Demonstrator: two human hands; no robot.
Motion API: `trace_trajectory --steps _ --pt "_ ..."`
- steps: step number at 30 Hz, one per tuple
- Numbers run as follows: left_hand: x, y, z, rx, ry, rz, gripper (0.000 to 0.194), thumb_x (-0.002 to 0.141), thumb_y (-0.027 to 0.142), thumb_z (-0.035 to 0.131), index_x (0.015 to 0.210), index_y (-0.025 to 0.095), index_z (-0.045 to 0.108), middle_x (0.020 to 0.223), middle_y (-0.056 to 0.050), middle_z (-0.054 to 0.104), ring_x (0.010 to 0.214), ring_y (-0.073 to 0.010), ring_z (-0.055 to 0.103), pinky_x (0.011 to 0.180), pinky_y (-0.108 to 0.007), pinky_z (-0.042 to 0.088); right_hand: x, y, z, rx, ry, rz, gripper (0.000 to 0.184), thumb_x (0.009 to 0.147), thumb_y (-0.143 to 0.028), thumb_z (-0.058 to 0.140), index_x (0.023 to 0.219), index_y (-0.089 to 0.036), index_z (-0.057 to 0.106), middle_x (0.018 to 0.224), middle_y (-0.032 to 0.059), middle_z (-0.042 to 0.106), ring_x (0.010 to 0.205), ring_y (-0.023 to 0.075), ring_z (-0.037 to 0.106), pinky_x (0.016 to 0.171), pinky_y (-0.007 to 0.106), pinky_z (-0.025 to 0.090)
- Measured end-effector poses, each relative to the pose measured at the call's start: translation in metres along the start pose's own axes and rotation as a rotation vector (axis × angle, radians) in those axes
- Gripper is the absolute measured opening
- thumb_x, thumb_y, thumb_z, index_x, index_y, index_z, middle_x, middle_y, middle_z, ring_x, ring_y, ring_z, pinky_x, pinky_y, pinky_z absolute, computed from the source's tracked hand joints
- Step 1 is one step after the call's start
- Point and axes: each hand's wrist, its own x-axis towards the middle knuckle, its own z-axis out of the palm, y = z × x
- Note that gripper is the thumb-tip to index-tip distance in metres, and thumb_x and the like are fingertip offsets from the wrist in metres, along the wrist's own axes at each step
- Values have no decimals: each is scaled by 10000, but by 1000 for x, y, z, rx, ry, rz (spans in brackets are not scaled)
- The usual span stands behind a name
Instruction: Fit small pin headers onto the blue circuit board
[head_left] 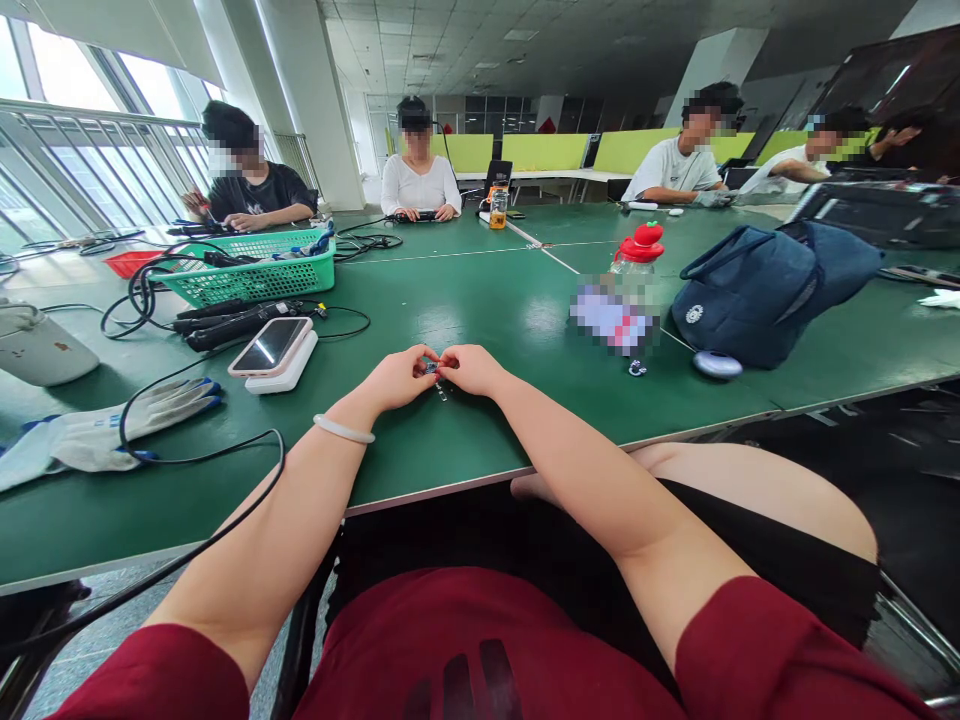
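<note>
Fingers [423, 354] of your left hand [395, 381] and right hand [474, 370] pinch a tiny object [431, 368], apparently mid-adjustment, calling for steady control next.

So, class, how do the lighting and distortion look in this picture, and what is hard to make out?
Head view: windows glare white, green table carries a soft sheen; head view: edges look stretched; head view: pixelation masks patches, and the small item between left hand and right hand is too tiny to identify.
</note>
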Motion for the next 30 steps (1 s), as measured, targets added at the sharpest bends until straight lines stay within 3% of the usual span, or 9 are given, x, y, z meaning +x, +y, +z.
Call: trace_trajectory --steps 30 --pt "0 0 1 -6 3 -5 310 798 359 545 1065 206 585 856 -23 660 779 -178 600 714 -297 435 1 1 1 -3 -1 -9 95 837 -210 586 806 -164 663 807 6 674 726 106 558 653 210 364"
